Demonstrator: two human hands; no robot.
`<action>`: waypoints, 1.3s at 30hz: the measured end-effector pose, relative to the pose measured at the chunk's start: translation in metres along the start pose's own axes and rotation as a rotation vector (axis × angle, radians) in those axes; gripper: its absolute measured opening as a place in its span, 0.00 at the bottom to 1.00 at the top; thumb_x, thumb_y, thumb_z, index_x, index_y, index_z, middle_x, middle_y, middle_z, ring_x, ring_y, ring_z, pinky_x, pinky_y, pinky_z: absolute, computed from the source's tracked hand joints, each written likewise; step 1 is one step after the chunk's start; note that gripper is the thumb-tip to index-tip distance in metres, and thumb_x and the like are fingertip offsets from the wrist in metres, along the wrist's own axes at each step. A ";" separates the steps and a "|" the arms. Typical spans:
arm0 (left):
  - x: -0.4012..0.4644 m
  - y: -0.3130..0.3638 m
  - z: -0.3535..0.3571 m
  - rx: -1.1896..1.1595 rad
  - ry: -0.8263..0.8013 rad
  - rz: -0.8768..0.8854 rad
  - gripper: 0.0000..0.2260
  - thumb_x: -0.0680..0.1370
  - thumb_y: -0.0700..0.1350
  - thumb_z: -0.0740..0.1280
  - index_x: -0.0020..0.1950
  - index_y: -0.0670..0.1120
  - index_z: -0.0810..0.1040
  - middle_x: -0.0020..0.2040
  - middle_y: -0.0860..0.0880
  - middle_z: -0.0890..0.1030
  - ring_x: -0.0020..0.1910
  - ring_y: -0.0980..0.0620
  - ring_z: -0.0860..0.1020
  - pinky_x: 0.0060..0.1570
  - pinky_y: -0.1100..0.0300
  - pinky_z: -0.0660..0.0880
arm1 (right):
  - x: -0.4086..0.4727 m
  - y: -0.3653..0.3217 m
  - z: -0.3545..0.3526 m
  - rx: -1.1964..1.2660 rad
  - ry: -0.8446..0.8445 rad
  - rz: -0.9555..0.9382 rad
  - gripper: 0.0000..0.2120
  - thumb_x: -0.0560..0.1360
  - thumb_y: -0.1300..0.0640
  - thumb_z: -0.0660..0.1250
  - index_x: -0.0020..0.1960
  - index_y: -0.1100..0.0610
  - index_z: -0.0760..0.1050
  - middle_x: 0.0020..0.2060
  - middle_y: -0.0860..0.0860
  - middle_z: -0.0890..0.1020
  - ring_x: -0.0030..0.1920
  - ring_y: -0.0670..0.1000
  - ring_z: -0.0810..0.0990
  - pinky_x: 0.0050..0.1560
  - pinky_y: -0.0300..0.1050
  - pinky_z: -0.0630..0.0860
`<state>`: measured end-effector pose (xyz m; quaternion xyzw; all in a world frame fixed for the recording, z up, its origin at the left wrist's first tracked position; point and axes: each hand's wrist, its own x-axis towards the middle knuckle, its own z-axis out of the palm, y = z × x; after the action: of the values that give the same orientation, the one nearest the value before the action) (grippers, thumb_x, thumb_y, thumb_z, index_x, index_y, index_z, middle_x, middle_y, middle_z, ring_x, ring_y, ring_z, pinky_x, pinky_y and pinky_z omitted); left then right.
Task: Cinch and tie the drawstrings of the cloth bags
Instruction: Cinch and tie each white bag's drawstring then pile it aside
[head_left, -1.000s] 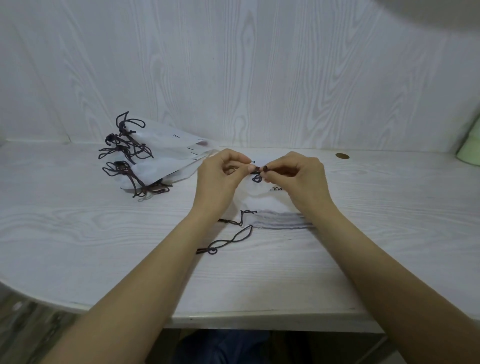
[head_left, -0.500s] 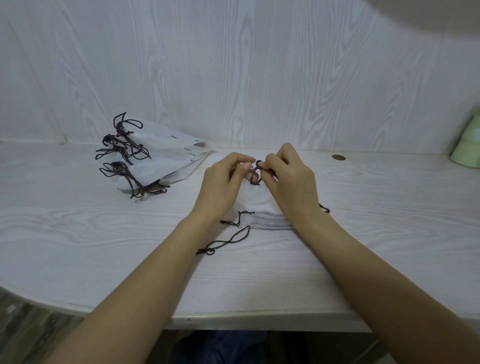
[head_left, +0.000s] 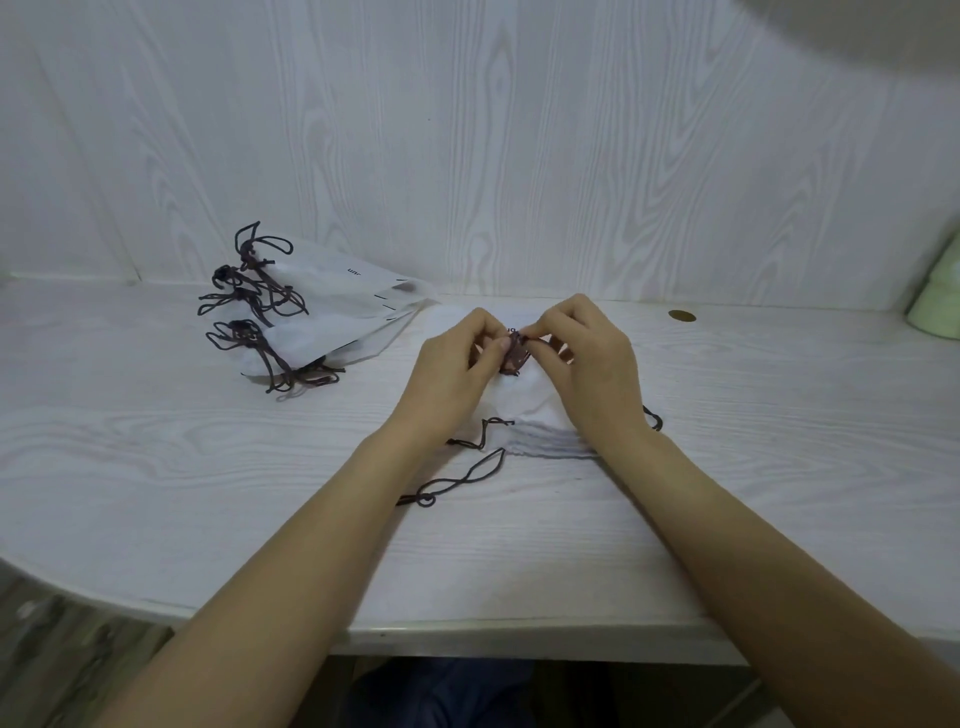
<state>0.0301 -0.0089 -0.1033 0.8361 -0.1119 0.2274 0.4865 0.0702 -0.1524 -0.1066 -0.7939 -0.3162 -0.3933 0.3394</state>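
The white wood-grain table (head_left: 156, 467) carries everything here. The pile of tied cloth bags (head_left: 332, 317) lies well to the left of the hands, dark cords bunched at its left end. The bag being worked on (head_left: 524, 405) lies flat directly under the hands, its gathered edge toward the person. The left hand (head_left: 457, 374) and right hand (head_left: 587, 364) meet above it, thumbs and forefingers pressed together on the dark drawstring knot (head_left: 514, 353) between them. A loose cord loop (head_left: 457, 480) trails on the table just nearer the person than that bag.

The step in hand looks like tightening the knot. To do it well, keep both pinches close to the knot, pull the ends apart evenly and level, and let the bag stay flat so the gathers do not loosen.
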 end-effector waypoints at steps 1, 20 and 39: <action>0.001 -0.001 0.001 0.054 0.017 0.026 0.05 0.80 0.41 0.61 0.45 0.43 0.74 0.44 0.52 0.79 0.38 0.58 0.75 0.38 0.71 0.68 | 0.000 0.000 -0.001 0.030 -0.014 0.050 0.03 0.71 0.58 0.68 0.41 0.58 0.80 0.39 0.50 0.78 0.34 0.50 0.77 0.32 0.51 0.77; 0.003 -0.016 -0.009 0.483 0.148 -0.023 0.05 0.79 0.39 0.59 0.45 0.40 0.72 0.48 0.44 0.72 0.42 0.44 0.71 0.43 0.46 0.73 | 0.002 0.012 -0.019 -0.073 -0.144 0.425 0.04 0.76 0.56 0.65 0.44 0.56 0.74 0.42 0.46 0.74 0.41 0.47 0.72 0.40 0.42 0.65; 0.002 -0.022 -0.011 0.441 0.200 -0.040 0.05 0.77 0.38 0.60 0.41 0.40 0.71 0.44 0.44 0.74 0.40 0.45 0.71 0.43 0.50 0.70 | 0.004 0.012 -0.022 -0.076 -0.193 0.556 0.04 0.77 0.55 0.64 0.43 0.53 0.72 0.46 0.47 0.79 0.42 0.52 0.79 0.39 0.43 0.65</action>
<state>0.0379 0.0115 -0.1140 0.8975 0.0057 0.3182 0.3054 0.0722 -0.1758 -0.0969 -0.8959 -0.1026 -0.2194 0.3725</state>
